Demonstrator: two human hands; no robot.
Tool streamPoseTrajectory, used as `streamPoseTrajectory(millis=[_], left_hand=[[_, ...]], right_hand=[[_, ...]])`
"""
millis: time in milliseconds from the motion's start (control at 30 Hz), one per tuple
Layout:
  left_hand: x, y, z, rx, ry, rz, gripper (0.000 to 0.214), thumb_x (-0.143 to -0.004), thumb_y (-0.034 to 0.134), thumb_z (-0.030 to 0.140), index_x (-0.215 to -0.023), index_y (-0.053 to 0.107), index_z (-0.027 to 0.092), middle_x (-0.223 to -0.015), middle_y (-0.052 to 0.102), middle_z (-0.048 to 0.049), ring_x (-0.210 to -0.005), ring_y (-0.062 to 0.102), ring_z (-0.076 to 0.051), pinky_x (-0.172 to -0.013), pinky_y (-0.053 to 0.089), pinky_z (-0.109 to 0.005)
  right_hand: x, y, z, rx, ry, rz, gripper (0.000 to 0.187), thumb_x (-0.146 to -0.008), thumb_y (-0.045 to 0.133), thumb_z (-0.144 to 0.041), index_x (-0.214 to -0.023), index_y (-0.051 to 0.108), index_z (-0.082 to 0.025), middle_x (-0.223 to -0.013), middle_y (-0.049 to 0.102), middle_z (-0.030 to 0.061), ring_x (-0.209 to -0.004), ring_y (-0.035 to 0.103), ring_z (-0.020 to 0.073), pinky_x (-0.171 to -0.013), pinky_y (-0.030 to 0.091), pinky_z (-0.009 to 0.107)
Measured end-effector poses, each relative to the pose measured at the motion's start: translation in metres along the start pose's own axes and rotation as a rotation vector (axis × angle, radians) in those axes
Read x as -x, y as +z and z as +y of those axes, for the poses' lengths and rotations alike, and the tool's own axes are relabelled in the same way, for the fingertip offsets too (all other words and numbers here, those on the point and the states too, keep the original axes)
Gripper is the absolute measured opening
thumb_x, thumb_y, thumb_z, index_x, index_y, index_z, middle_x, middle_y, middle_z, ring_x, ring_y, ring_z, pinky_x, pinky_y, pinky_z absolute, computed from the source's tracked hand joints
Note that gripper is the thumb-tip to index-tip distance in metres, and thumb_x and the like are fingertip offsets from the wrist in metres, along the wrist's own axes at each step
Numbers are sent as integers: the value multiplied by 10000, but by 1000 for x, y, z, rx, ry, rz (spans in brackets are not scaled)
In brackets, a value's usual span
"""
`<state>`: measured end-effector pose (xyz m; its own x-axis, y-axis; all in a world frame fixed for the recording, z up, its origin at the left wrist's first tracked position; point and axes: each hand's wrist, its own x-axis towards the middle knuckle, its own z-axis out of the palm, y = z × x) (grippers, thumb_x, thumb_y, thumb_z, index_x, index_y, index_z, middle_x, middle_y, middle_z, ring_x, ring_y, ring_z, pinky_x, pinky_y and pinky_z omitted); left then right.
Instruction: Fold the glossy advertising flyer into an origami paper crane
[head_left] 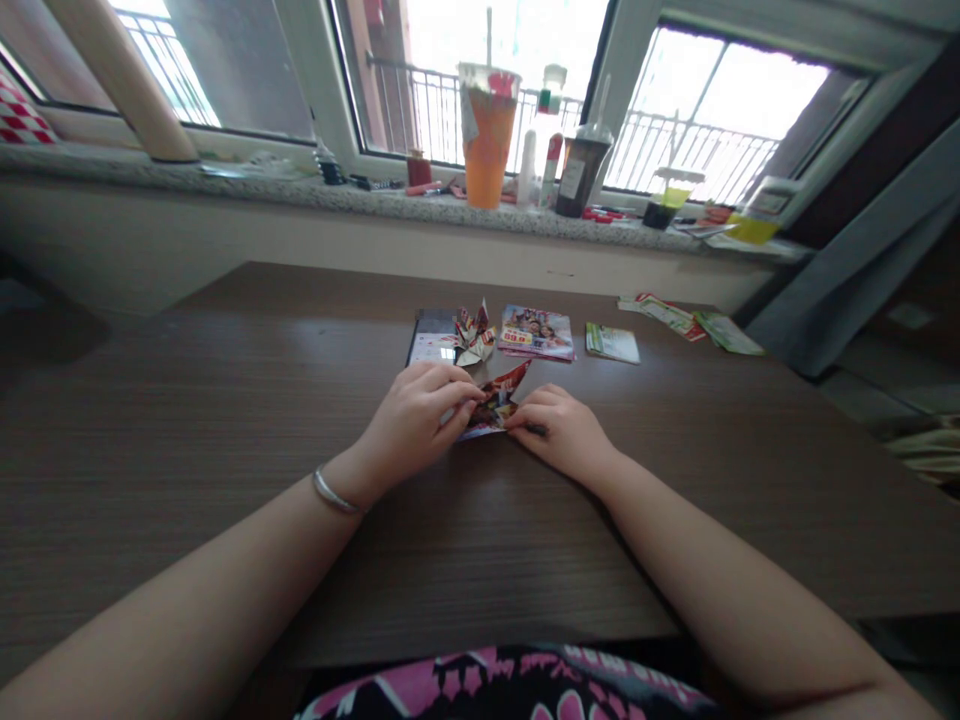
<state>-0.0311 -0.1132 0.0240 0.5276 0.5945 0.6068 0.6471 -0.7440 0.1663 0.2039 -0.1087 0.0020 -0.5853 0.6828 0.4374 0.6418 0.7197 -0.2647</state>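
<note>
A half-folded piece of printed paper [501,398] lies on the brown wooden table [225,420] in front of me. My left hand [415,418] is closed over its left side, fingers pinching a fold. My right hand [564,428] presses down on its right edge with fingers curled. A silver bangle sits on my left wrist. Just behind the paper stands a finished folded paper figure [475,336] with pointed flaps.
A dark phone [430,338], a stack of printed leaflets [537,333] and more leaflets [613,343] lie further back. The stone windowsill [300,190] holds an orange drink cup [487,135], a dark drink cup [581,170], bottles and small items.
</note>
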Motion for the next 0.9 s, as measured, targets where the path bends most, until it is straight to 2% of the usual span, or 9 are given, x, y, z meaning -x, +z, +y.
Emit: streamPoseTrajectory(millis=[133, 267, 400, 500, 700, 900], left_hand=[[0, 1, -1, -87, -16, -77, 234, -896, 503, 249, -1010, 707, 229, -1100, 661, -56, -1059, 541, -240, -991, 393, -441], [3, 6, -5, -208, -63, -114, 264, -899, 499, 297, -1067, 698, 250, -1187, 647, -56, -1192, 475, -304, -1085, 272, -555], [6, 12, -9, -229, -94, -190, 282, -914, 483, 318, -1103, 686, 263, -1249, 626, -78, -1259, 443, -338, -1066, 266, -615], [8, 14, -9, -209, -93, -218, 290, -919, 480, 319, -1130, 673, 272, -1307, 592, -85, -1277, 443, -345, -1058, 261, -640], [7, 13, -7, -197, -65, -268, 261, -921, 481, 306, -1022, 717, 260, -1361, 546, -103, -1274, 466, -323, -1075, 229, -645], [5, 11, -5, -114, 2, -322, 239, -921, 497, 318, -1020, 714, 310, -1383, 529, -54, -1275, 461, -290, -1087, 193, -647]], right_hand=[[1, 1, 0, 14, -16, -34, 88, -850, 638, -242, -846, 726, -251, -896, 692, 28, -902, 585, 183, -815, 476, 315], [1, 1, 0, 39, -28, -75, 100, -851, 635, -242, -860, 733, -260, -920, 691, 27, -914, 583, 188, -826, 479, 323], [0, 0, -1, 58, -24, -87, 103, -851, 636, -253, -869, 737, -262, -934, 690, 28, -922, 579, 195, -828, 478, 332], [0, -1, -2, 55, -21, -91, 105, -849, 636, -253, -875, 738, -259, -932, 689, 33, -930, 576, 198, -837, 477, 338], [0, -2, -1, 55, -6, -64, 98, -846, 638, -253, -857, 735, -249, -959, 685, 36, -948, 566, 202, -855, 480, 351], [1, -1, 2, 53, -18, -28, 89, -840, 642, -248, -846, 731, -249, -996, 664, 39, -976, 558, 205, -866, 487, 358]])
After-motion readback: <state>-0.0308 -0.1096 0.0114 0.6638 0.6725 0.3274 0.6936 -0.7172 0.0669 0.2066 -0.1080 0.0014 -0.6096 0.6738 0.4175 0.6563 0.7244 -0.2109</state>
